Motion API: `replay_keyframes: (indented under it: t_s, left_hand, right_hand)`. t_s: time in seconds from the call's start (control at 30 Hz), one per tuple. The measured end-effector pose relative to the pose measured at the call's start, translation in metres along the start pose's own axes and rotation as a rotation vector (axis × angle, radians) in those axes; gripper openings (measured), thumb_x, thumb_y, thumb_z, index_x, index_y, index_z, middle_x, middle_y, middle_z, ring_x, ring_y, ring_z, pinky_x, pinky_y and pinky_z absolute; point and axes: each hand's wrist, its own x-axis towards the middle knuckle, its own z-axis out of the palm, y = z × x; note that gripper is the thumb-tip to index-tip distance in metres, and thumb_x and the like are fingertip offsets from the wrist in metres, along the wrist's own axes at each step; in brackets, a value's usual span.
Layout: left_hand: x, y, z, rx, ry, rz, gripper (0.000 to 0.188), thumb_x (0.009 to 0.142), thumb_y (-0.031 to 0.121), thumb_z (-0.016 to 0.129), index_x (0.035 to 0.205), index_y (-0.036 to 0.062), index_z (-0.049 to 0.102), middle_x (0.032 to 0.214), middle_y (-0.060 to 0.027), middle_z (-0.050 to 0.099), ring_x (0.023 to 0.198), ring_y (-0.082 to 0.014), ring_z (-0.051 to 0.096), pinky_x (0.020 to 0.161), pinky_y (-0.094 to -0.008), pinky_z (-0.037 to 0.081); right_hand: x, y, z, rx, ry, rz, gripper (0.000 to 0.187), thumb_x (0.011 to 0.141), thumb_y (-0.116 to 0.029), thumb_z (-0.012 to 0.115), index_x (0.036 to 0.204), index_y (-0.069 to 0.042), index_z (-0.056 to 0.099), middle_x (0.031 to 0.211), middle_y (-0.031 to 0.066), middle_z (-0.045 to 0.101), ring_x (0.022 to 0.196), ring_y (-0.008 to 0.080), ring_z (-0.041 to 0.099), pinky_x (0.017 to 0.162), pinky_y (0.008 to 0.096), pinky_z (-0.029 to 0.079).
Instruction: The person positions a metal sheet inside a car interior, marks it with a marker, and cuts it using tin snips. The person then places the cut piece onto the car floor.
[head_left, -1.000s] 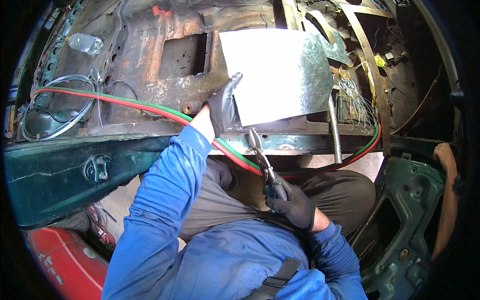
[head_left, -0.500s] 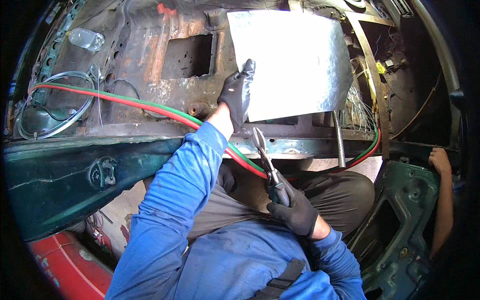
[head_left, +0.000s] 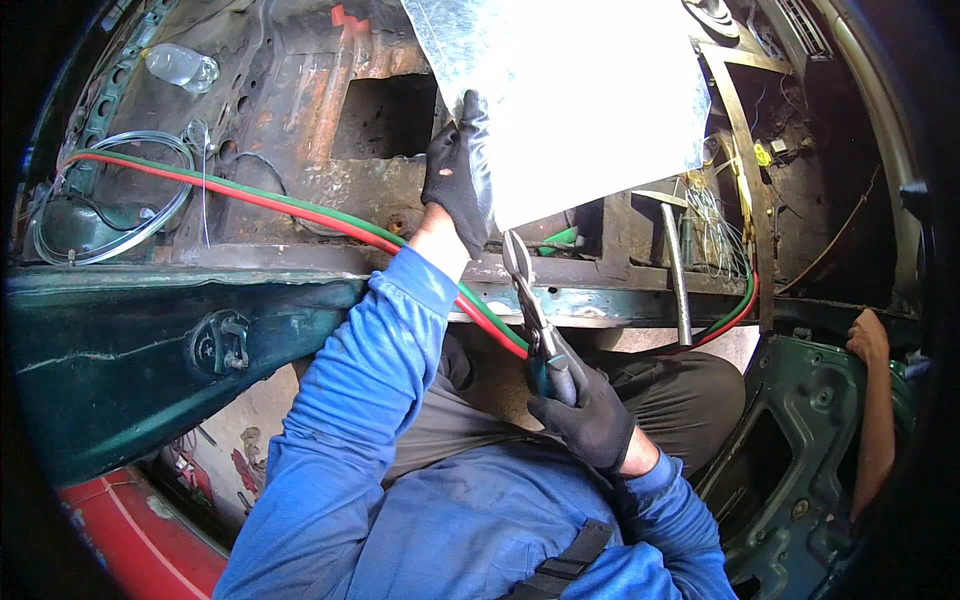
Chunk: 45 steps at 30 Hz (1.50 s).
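My gloved left hand [head_left: 460, 178] grips the left edge of a shiny sheet of metal [head_left: 610, 110], thumb along its upper face. The sheet is held tilted above the car floor, its middle bleached out by glare. In my gloved right hand [head_left: 592, 420] is a pair of tin snips [head_left: 535, 315], fingers wrapped round the handles. The blades point up at the sheet's lower left corner, very close to it; I cannot tell whether they touch.
A rusty car floor [head_left: 300, 100] has a rectangular hole [head_left: 385, 118]. Red and green hoses [head_left: 330, 222] cross the sill [head_left: 290, 285]. A hammer [head_left: 676, 265] leans over the sill at right. A clear bottle [head_left: 182, 68] lies far left. Another person's arm [head_left: 873, 400] rests by a green door [head_left: 800, 430].
The sheet has turned and risen to the left in my left hand, uncovering the hammer's head and a green piece on the floor. The snips have moved slightly up, toward the sheet's corner.
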Motion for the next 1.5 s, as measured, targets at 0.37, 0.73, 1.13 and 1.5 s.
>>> replay_keyframes:
  t_s: [0.37, 0.73, 1.13, 1.5]
  left_hand:
    - [0.002, -0.01, 0.004, -0.101, -0.063, 0.054, 0.034, 0.108, 0.049, 0.072, 0.097, 0.0174, 0.07, 0.074, 0.0104, 0.055, 0.064, -0.0039, 0.053, 0.055, -0.0258, 0.042]
    - [-0.005, -0.004, 0.011, -0.046, -0.025, 0.068, 0.037, 0.108, 0.052, 0.071, 0.097, 0.0165, 0.07, 0.075, 0.0098, 0.054, 0.063, -0.0037, 0.049, 0.055, -0.0262, 0.04]
    - [-0.006, -0.004, 0.015, -0.059, -0.028, 0.056, 0.039, 0.109, 0.052, 0.069, 0.093, 0.0163, 0.068, 0.074, 0.0088, 0.054, 0.063, -0.0045, 0.051, 0.055, -0.0266, 0.04]
    - [-0.013, -0.006, 0.017, -0.024, -0.1, 0.099, 0.042, 0.11, 0.054, 0.066, 0.086, 0.0192, 0.062, 0.072, 0.0106, 0.049, 0.061, -0.0034, 0.046, 0.054, -0.0257, 0.037]
  right_hand:
    - [0.003, -0.011, -0.003, 0.082, 0.011, -0.007, 0.086, 0.092, -0.011, 0.075, 0.169, -0.001, 0.037, 0.141, 0.022, 0.067, 0.12, 0.0217, 0.065, 0.107, 0.0373, 0.051]
    - [0.004, -0.011, -0.004, 0.035, 0.006, -0.033, 0.084, 0.093, -0.009, 0.075, 0.168, -0.003, 0.039, 0.143, 0.0213, 0.064, 0.127, 0.0237, 0.063, 0.111, 0.0373, 0.048]
    - [0.007, -0.004, 0.0, 0.06, 0.025, -0.038, 0.086, 0.091, -0.011, 0.076, 0.168, -0.001, 0.038, 0.146, 0.0247, 0.062, 0.131, 0.029, 0.063, 0.114, 0.0393, 0.047]
    - [0.01, 0.003, 0.021, 0.058, 0.188, -0.171, 0.071, 0.088, -0.008, 0.069, 0.155, -0.001, 0.048, 0.129, 0.0205, 0.063, 0.119, 0.0283, 0.063, 0.108, 0.0409, 0.049]
